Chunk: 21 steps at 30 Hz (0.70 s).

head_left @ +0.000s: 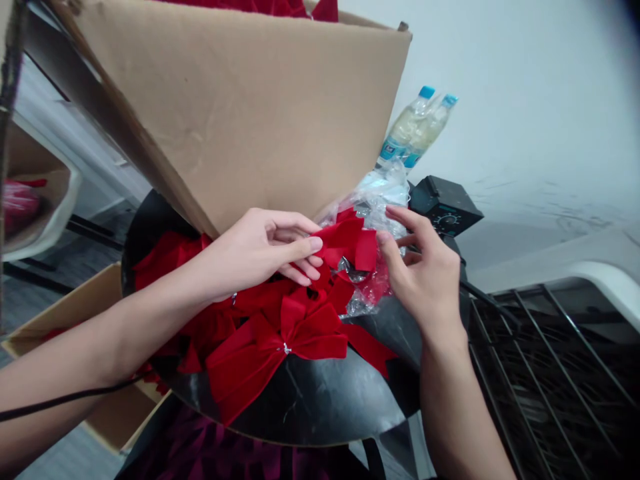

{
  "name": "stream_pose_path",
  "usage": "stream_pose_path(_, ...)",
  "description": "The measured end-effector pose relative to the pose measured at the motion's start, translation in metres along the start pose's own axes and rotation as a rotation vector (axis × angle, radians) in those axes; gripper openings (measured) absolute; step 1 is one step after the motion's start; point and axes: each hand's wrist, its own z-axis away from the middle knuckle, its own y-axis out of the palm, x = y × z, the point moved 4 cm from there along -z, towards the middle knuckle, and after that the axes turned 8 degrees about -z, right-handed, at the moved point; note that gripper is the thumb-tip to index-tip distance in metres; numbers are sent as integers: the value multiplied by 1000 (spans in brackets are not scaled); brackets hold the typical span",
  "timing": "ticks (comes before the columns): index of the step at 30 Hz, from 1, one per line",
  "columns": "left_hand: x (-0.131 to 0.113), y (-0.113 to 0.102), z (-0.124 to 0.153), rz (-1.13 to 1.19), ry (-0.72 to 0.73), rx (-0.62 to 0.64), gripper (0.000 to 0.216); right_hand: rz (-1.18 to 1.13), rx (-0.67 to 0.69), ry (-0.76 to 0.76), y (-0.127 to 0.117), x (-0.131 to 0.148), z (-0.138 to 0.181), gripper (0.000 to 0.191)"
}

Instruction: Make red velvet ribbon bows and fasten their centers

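Note:
My left hand [280,247] pinches a red ribbon bow [343,240] between thumb and fingers, just above the round black table. My right hand [423,260] is at the bow's right side, fingers curved and apart; its fingertip is close to the ribbon's end, and I cannot tell whether it touches. A finished-looking red bow [285,343] with a pale twist tie at its centre lies nearest to me. More red ribbon [170,257] is heaped under and behind my left forearm. Crinkled clear plastic [367,293] lies beneath the hands, partly hidden by ribbon.
A big cardboard box [260,107] with red fabric in it stands on the round black table [345,393]. Two bottles [410,133] and a black device with a dial [447,207] are behind. A wire rack [545,347] stands right; an open carton [120,413] sits low left.

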Motion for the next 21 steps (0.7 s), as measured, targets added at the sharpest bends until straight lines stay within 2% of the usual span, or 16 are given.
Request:
stream_pose_path(2,4,0,4,48,-67,103,8,-230,133,71,6,12,9,49)
stream_pose_path(4,9,1,10,86,-123,207,14,-476,287,162,16,26,20,44)
stream_pose_path(5,10,2,14,99,-131,245,23,-537,307,192,20,33,25,35)
stream_pose_path(8,11,4,26,78,-63,275,70,-559,222,227,25,45,36,10)
stream_pose_path(9,10,5,30,57,-22,251,74,-561,202,226,26,48,38,9)
stream_pose_path(10,9,6,35,39,19,206,66,-563,191,212,27,50,40,9)
stream_pose_path(12,6,6,43,12,99,81,31,-536,155,133,25,54,44,11)
stream_pose_path(14,2,5,52,-28,201,-52,14,-456,93,1,21,59,48,17)
stream_pose_path(16,-1,6,59,-76,281,-123,20,-363,41,-121,16,65,53,23)
stream_pose_path(18,-1,7,63,-91,298,-142,27,-307,29,-187,14,70,58,25)
stream_pose_path(21,1,8,68,-64,283,-173,30,-313,21,-173,13,75,62,21)
